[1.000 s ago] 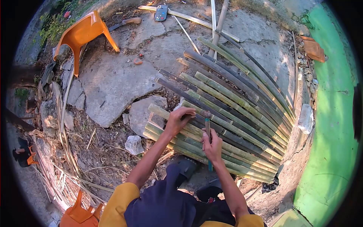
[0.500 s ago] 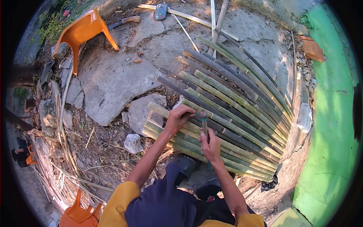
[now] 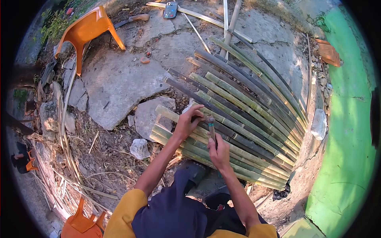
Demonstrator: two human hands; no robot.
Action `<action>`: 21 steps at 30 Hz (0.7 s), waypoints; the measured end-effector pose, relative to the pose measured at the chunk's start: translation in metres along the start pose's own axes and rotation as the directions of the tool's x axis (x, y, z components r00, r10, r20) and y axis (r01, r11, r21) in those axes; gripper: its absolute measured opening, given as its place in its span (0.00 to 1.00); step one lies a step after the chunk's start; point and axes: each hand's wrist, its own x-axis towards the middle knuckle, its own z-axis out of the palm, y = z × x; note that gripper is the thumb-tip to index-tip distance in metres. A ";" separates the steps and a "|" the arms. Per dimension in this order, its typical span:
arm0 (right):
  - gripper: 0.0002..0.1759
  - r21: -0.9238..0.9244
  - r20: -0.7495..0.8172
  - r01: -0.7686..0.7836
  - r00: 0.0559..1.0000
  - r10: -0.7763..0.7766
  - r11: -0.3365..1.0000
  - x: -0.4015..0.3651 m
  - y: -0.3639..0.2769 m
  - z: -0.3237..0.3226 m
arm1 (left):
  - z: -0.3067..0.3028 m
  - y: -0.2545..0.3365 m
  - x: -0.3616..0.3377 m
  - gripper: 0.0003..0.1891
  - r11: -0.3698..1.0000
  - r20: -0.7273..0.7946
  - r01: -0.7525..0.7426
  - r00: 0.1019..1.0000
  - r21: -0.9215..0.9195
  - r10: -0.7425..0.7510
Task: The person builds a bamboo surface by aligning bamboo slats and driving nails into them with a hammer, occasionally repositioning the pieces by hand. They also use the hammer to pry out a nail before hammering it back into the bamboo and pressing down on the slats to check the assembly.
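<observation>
The right hand (image 3: pixel 219 154) wraps its fingers round the handle of a hammer (image 3: pixel 211 126), whose head sits just beside the fingertips of the left hand (image 3: pixel 187 123). That hand's fingers curl toward the thumb over the bamboo poles (image 3: pixel 246 115); whether they pinch anything small, I cannot tell. The poles fan out beneath and beyond both hands, green and dark ones side by side. A white stone (image 3: pixel 139 149) lies left of them. Farther off stand an orange chair (image 3: pixel 84 29), a wooden-handled blade (image 3: pixel 129 20) and a phone (image 3: pixel 170 10).
</observation>
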 end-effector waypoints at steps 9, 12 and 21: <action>0.17 0.037 -0.008 -0.012 1.000 0.012 0.999 -0.003 0.005 0.001 | -0.002 0.002 0.004 0.23 0.997 -0.011 -0.042 0.999 0.059 0.043; 0.17 0.054 -0.018 -0.026 0.999 0.027 0.998 -0.004 0.000 -0.003 | -0.003 -0.001 0.006 0.17 0.966 0.000 -0.180 0.983 0.187 0.183; 0.15 0.032 -0.003 -0.066 0.998 0.066 0.997 -0.001 -0.010 -0.006 | 0.004 -0.004 0.000 0.21 0.999 -0.053 0.039 0.998 -0.010 -0.040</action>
